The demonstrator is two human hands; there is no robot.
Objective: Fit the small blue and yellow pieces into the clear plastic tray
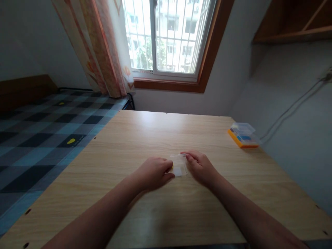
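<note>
A small clear plastic case (178,165) is between my two hands, low over the middle of the table. Its see-through wall shows a whitish patch in the lower part. My left hand (157,172) grips the left side, with curled fingers above and the thumb below. A bit of yellow shows by those fingertips, too small to name. At the upper right corner my right hand (199,165) pinches the case's edge between thumb and fingers. Whether the case rests on the table or is lifted slightly, I cannot tell.
The wooden table (155,135) fills the front. On its right edge stands an orange box with a raised clear lid (243,135) and blue contents. A bed with a checked cover (49,138) adjoins on the left. Behind are a curtain (103,48) and a barred window (171,38).
</note>
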